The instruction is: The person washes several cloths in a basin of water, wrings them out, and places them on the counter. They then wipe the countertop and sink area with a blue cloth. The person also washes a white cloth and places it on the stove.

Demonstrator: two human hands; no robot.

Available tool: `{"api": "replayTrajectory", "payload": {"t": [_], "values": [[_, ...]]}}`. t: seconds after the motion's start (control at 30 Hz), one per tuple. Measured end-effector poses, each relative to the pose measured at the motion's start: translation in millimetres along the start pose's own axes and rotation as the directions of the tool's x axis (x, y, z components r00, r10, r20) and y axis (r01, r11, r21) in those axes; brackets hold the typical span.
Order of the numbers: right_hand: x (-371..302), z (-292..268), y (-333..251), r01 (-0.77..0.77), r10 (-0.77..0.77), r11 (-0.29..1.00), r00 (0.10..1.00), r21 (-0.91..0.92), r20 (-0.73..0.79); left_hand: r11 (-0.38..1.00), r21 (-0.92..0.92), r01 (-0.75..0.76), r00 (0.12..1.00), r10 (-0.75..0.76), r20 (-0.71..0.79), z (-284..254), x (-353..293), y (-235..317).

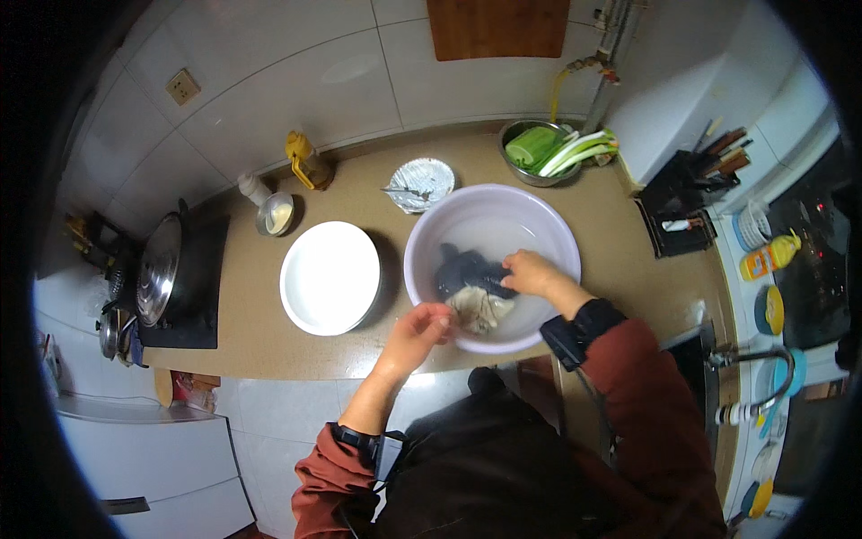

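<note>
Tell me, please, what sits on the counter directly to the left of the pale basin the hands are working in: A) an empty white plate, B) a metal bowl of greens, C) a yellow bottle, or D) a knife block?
A: the round white plate lies on the counter just left of the basin, bare of food.

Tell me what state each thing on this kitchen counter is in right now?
Pale basin: upright, holds water and a fish.
Fish: dark and pale, lying in the basin under both hands.
Left hand: at the basin's near rim, touching the fish.
Right hand: inside the basin, on the fish.
White plate: empty.
Metal bowl: holds green vegetables.
Pot: lid on.
</note>
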State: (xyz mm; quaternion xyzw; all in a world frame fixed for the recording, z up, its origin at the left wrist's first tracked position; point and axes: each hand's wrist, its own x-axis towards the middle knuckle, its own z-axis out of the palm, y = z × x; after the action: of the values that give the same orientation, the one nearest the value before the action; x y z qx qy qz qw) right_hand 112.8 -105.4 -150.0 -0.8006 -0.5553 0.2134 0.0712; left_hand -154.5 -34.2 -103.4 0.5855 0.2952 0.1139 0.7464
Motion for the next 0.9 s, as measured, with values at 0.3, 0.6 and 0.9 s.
{"api": "replayTrajectory", "payload": {"t": [0.3,0.6,0.9], "values": [[22.3,-21.9,7.3,-0.373,-0.021,0.104,0.926,0.922,0.377,0.865,-0.420,0.276,0.886,-0.398,-0.236,28.2,90.7,-5.3],[-24.4,-31.8,-66.2,0.042,-0.074,0.348,0.997,0.937,-0.017,0.365,-0.770,0.523,0.824,-0.449,0.347,23.7,160.5,-29.4],[7.8,-16.2,-71.9,0.335,0.000,0.788,0.839,0.517,-0.544,0.565,-0.802,0.195,0.931,-0.364,-0.030,43.6,155.8,-33.8]]}}
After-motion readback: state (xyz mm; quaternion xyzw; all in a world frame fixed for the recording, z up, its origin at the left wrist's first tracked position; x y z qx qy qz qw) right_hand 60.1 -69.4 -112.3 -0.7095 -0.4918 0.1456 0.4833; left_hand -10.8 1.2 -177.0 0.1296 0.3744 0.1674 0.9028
